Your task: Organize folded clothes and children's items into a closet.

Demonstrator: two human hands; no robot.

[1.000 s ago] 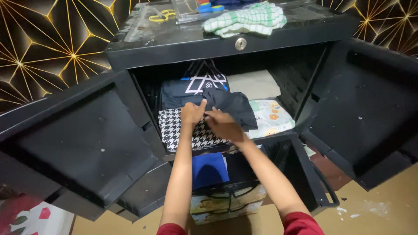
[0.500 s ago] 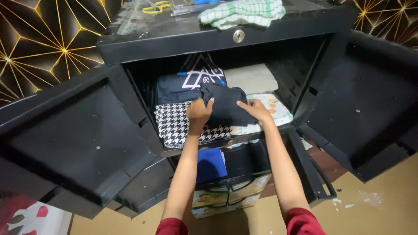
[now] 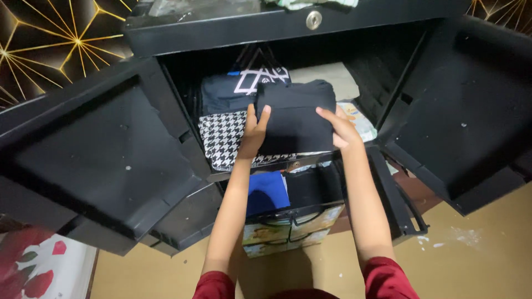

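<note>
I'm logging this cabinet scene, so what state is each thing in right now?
Cabinet doors: both swung open.
Black garment: folded, held at both sides above the shelf stack.
Left hand: gripping the garment's left edge.
Right hand: gripping its right edge.
Houndstooth cloth: folded, lying on the shelf.
Blue cloth: folded, on the lower shelf.

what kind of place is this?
Likely a room in a home, at a clothes cupboard. Both hands, left hand and right hand, hold a folded black garment over stacked clothes in an open black cabinet; patterned wall behind.
</note>
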